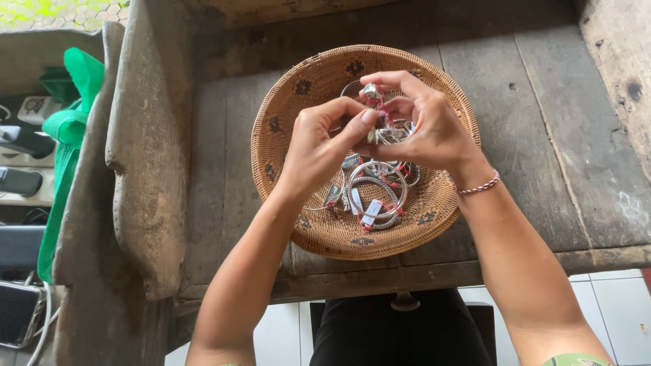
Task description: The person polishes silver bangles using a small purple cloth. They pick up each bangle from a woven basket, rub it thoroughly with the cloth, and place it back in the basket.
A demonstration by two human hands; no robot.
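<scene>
Far left, off the bench: a green mesh bag (68, 129) hangs by the worn wooden armrest (146, 156), with dark devices (19, 181) and a cable below it. None of that touches my work.

My left hand (319, 146) is raised over the woven basket (274, 135). Its thumb and forefinger are pressed together, pinching a small silver ring with a red thread tag (373, 95). My right hand (427, 125) meets it from the other side, its fingers curled in and closed on the same small piece. The ring sits between the two sets of fingertips, above the basket's middle and not touching the pile.

I judge the step in hand to be working the little tag or ring between the fingertips. To do it well I'd keep both pinches firm and low over the basket, so a slip lands inside it.

Below the hands lies a tangle of silver bangles (376, 193) with white tags and red threads. These could snag the thread if I dip too low.

Right wrist carries a red-and-white cord bracelet (478, 186). Further right there is the wooden bench top (542, 122), cracked and gapped; a dropped ring could roll into a seam.
</scene>
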